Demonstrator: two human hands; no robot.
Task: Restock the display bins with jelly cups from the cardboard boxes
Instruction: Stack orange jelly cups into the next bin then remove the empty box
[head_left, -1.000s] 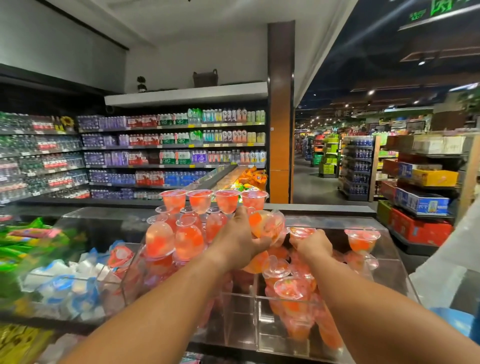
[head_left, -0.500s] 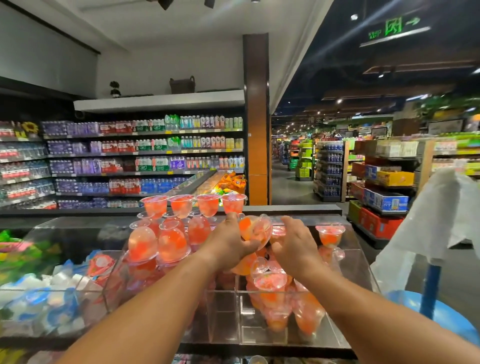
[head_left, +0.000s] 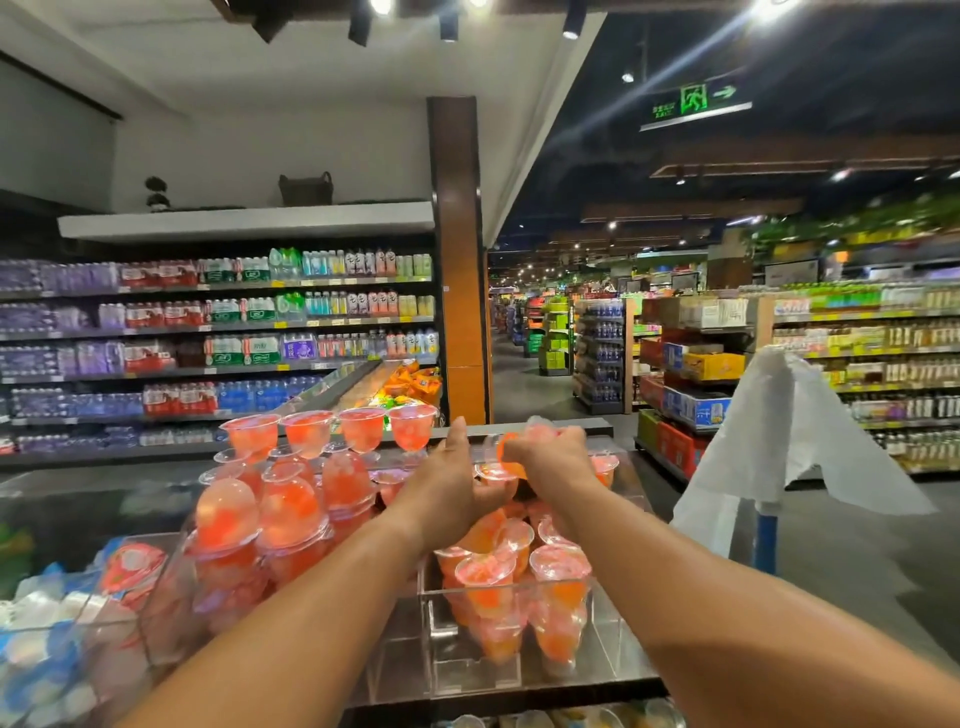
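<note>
Orange-red jelly cups (head_left: 283, 512) are stacked in the left part of a clear acrylic display bin (head_left: 470, 670), with a row of upright cups (head_left: 332, 431) on top. Loose jelly cups (head_left: 519, 577) lie heaped in the right compartment. My right hand (head_left: 558, 460) grips one orange jelly cup (head_left: 511, 452) above that heap. Just to its left, my left hand (head_left: 452, 486) has its thumb up and its fingers reaching under that cup, against the heap. No cardboard box of cups is in view.
A neighbouring bin at the lower left holds blue and white cups (head_left: 41, 654). A white plastic bag (head_left: 779, 441) hangs on a blue post (head_left: 763, 540) to the right. Drink shelves (head_left: 218, 338) stand behind, and an aisle (head_left: 524, 395) runs back beside a brown pillar.
The orange cup that my left hand gripped has passed to my right hand. The right hand came up from the heap to take it.
</note>
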